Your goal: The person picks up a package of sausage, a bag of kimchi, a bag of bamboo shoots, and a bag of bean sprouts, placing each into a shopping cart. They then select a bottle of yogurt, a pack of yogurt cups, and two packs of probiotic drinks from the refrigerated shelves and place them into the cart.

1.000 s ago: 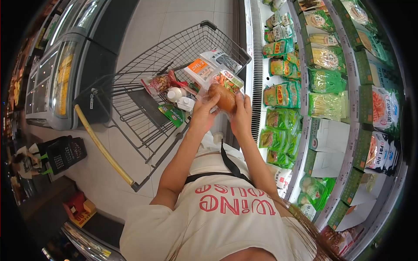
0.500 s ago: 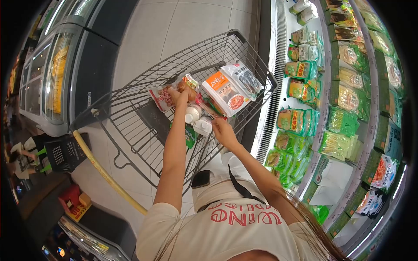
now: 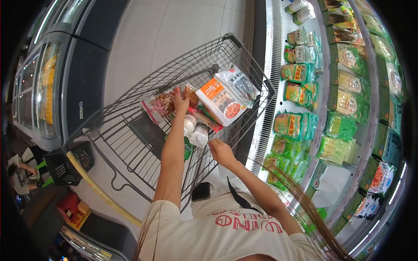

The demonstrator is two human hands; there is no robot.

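My left hand (image 3: pixel 180 103) reaches into the shopping cart (image 3: pixel 130 163), fingers stretched out and apart over a clear bag of reddish-white food (image 3: pixel 157 107) and a brown item in a clear pack (image 3: pixel 190 96). My right hand (image 3: pixel 221 152) is closed beside the cart's near side, close to a white carton (image 3: pixel 199 135); whatever its fingers hold is hidden. A white bottle (image 3: pixel 189 123) lies next to the carton. Further right are a red-edged pack (image 3: pixel 208 118), an orange-and-white food package (image 3: pixel 221 101) and a grey-and-white pouch (image 3: pixel 238 86).
A refrigerated shelf (image 3: pixel 305 143) with several bagged foods runs along the right, close to the cart. Glass-fronted freezers (image 3: pixel 52 87) stand at the left. A black basket (image 3: pixel 72 158) is beside the cart's yellow handle (image 3: pixel 102 191). A person (image 3: pixel 21 174) is at the far left.
My left hand's fingers have spread, and it no longer covers the brown item as before. My right hand has moved slightly down and curled. The bag of reddish-white food shows more fully.
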